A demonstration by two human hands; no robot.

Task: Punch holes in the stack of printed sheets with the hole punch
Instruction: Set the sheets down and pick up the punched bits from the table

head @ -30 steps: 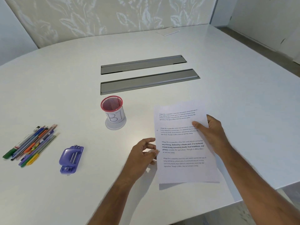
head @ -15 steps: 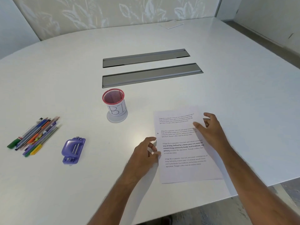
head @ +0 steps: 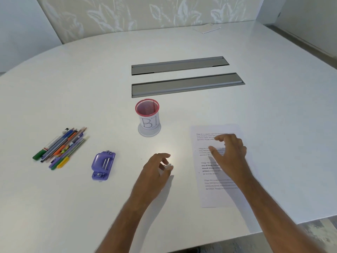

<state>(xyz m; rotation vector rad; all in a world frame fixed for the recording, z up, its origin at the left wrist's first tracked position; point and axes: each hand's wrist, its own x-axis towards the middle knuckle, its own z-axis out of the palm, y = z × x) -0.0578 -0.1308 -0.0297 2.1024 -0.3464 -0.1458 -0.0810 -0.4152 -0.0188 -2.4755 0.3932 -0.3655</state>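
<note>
Left hand (head: 156,168) open, empty, off the sheets (head: 209,194) | right hand (head: 228,152) open, hovering over them | punch (head: 103,166) well to my left, untouched | step: fetching punch; next: reach left, grasp it | since earlier: both hands let go, sheets lie flat
</note>
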